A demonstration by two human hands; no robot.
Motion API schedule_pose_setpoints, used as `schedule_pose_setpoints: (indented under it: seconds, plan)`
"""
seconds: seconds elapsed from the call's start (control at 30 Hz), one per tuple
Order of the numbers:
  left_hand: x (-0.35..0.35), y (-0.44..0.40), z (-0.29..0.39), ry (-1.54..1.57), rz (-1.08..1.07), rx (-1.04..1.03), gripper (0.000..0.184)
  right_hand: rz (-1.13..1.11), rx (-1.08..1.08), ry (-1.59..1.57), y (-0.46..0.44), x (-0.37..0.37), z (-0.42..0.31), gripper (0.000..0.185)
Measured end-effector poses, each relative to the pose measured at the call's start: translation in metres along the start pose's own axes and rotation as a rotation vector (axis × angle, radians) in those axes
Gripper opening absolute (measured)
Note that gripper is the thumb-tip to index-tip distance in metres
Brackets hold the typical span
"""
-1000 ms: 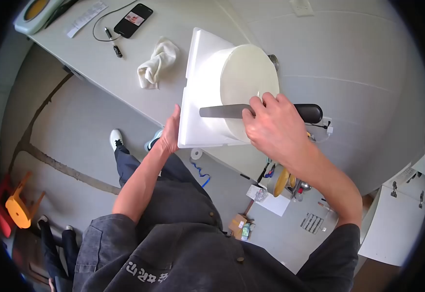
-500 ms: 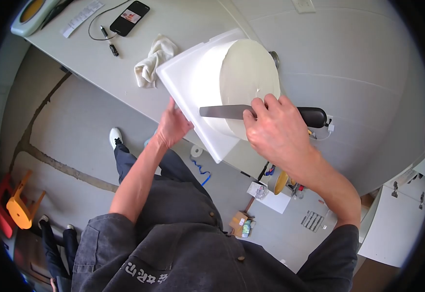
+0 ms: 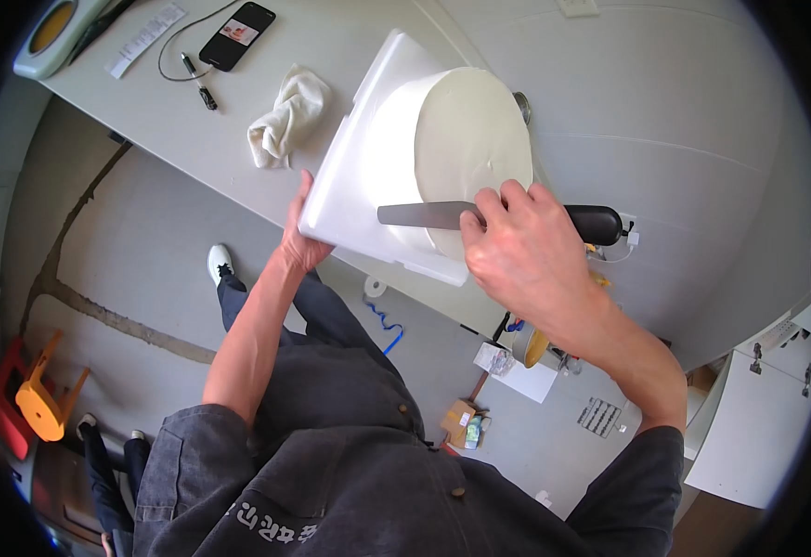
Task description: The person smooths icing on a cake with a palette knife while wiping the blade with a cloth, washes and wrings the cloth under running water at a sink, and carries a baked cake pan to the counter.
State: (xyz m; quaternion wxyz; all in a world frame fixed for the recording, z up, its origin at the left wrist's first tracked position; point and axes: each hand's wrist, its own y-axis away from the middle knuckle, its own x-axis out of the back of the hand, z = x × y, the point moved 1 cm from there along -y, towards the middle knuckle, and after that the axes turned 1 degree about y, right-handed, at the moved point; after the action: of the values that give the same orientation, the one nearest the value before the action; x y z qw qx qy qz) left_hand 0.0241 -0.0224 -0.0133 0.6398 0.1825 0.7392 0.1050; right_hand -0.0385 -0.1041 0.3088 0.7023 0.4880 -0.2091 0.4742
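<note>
A tall round cake (image 3: 470, 130) coated in smooth white cream stands on a white square board (image 3: 338, 206). My right hand (image 3: 528, 243) is closed around a palette knife (image 3: 416, 215), its grey blade pointing left across the near side of the cake and its black handle sticking out to the right. At the board's near-left corner, my left hand (image 3: 299, 237) grips the edge, one digit stretched up along it while the other fingers are partly hidden by the board. Whether the blade touches the cream is unclear.
A crumpled white cloth (image 3: 289, 116) lies on the table (image 3: 206, 153) left of the board. Farther back are a phone (image 3: 238, 37), a pen (image 3: 199, 82) and a paper strip (image 3: 145, 42). Another person's legs (image 3: 103, 473) and an orange stool (image 3: 45, 399) show at lower left.
The board has turned clockwise, its near-left edge swinging up and its lower corner shifting right. My left hand has moved slightly left with the edge. The palette knife has stayed almost still.
</note>
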Motion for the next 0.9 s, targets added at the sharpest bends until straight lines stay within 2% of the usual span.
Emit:
schedule_pose_setpoints:
  seconds: [0.07, 0.1, 0.17, 0.2, 0.33, 0.4, 0.43, 0.5, 0.57, 0.63, 0.7, 0.77, 0.8, 0.83, 0.9]
  plan:
    - [0.004, -0.005, -0.005, 0.197, -0.120, -0.158, 0.075, 0.006, -0.005, 0.016, 0.000, 0.000, 0.000, 0.012]
    - [0.002, -0.006, -0.009, 0.195, -0.120, -0.158, 0.075, 0.008, -0.007, 0.016, 0.000, 0.000, 0.001, 0.012]
    - [0.000, 0.000, -0.026, 0.117, -0.048, 0.002, 0.075, -0.009, -0.011, 0.011, 0.000, 0.000, 0.000, 0.012]
    - [0.001, 0.003, -0.030, 0.077, -0.105, 0.111, 0.073, -0.006, -0.009, 0.010, -0.001, 0.000, 0.001, 0.012]
    - [0.003, -0.002, -0.009, -0.003, -0.192, 0.044, 0.077, -0.012, -0.016, -0.001, 0.000, 0.001, 0.000, 0.011]
    - [-0.007, 0.002, -0.001, -0.042, -0.034, -0.092, 0.081, -0.018, -0.016, 0.006, 0.001, 0.001, 0.001, 0.011]
    - [-0.006, 0.003, -0.006, -0.041, -0.033, -0.091, 0.081, -0.009, -0.016, 0.001, 0.001, 0.000, 0.001, 0.011]
    - [-0.004, 0.007, -0.019, -0.033, 0.004, 0.039, 0.079, 0.005, -0.018, 0.000, 0.000, 0.000, 0.002, 0.011]
    - [0.004, 0.008, -0.029, -0.042, 0.073, 0.031, 0.073, -0.008, -0.027, 0.001, 0.001, 0.000, 0.001, 0.010]
    - [0.003, 0.004, -0.024, 0.076, 0.020, -0.076, 0.069, -0.064, -0.042, -0.001, 0.001, 0.004, 0.000, 0.010]
    - [-0.003, -0.002, -0.008, 0.051, 0.051, -0.092, 0.071, -0.121, -0.052, -0.006, 0.002, 0.006, -0.001, 0.009]
    - [-0.006, -0.004, 0.005, -0.006, -0.050, -0.187, 0.075, -0.155, -0.051, 0.012, 0.002, 0.005, -0.002, 0.009]
    - [-0.003, -0.003, 0.005, 0.031, -0.168, -0.156, 0.079, -0.154, -0.050, 0.008, 0.002, 0.003, -0.002, 0.009]
    - [0.000, -0.004, 0.000, 0.030, -0.166, -0.156, 0.079, -0.087, -0.042, 0.000, 0.003, 0.001, -0.002, 0.009]
    - [0.000, 0.000, -0.020, 0.015, -0.108, -0.026, 0.075, -0.018, -0.035, -0.008, 0.003, 0.000, -0.003, 0.009]
